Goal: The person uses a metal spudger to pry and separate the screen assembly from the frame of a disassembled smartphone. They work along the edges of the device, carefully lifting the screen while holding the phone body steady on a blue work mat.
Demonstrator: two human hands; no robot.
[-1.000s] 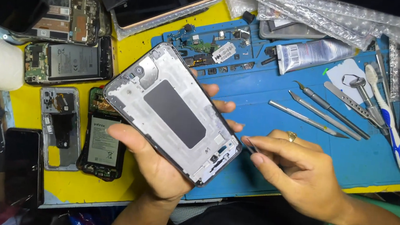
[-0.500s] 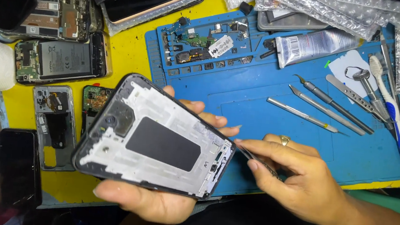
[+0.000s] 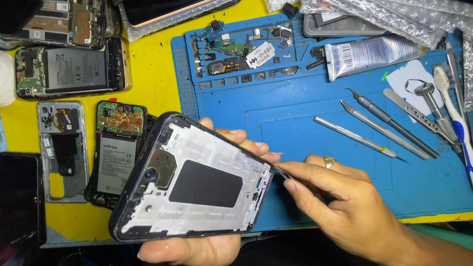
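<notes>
**Phone frame held over the mat, tweezers at its edge**

Phone frame (image 3: pixel 197 184) sits in your left hand (image 3: pixel 196 248), raised above the near edge of the blue mat (image 3: pixel 306 134) and the yellow table (image 3: pixel 151 55). Your left palm cups it from below, fingers curled up round its far side, their tips showing above the top edge. Your right hand (image 3: pixel 350 210) is closed in a pinch on thin tweezers (image 3: pixel 282 171), whose tip touches the frame's right edge. A ring shows on one right finger.

The frame lies tilted, its inner side up: a black rim, a silver-white metal plate, and a dark rectangular pad in the middle. A round camera cutout sits toward its left end.

On the mat, well apart from your hands, lie metal picks (image 3: pixel 363 136), a toothbrush (image 3: pixel 462 131) and a glue tube (image 3: pixel 371 53). Small parts (image 3: pixel 239 49) fill the mat's far trays. Left of the frame, opened phones (image 3: pixel 116 150) with batteries showing rest on the table.
</notes>
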